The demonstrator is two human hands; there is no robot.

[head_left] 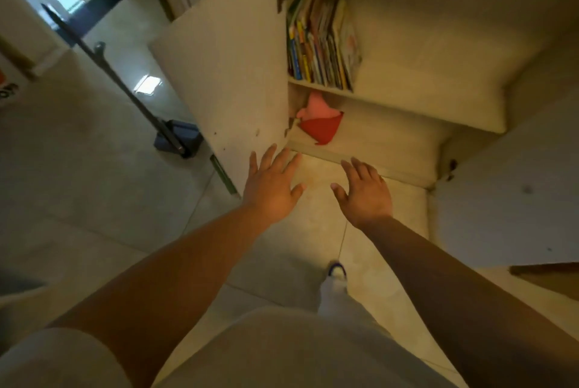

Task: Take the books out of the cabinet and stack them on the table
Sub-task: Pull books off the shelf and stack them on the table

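Note:
A row of several thin, colourful books (319, 43) stands upright at the left end of the upper shelf of a low cream cabinet (438, 99), leaning to the right. Both cabinet doors hang open: the left door (232, 68) and the right door (513, 199). My left hand (271, 187) and my right hand (365, 192) reach forward, palms down, fingers spread, below the cabinet's bottom edge. Neither hand touches anything. No table is in view.
A pink and red soft toy (319, 121) lies on the lower shelf. A long-handled mop (125, 80) leans over the tiled floor at left, its blue head (178, 137) near the left door. My leg and shoe (336, 275) are below the hands.

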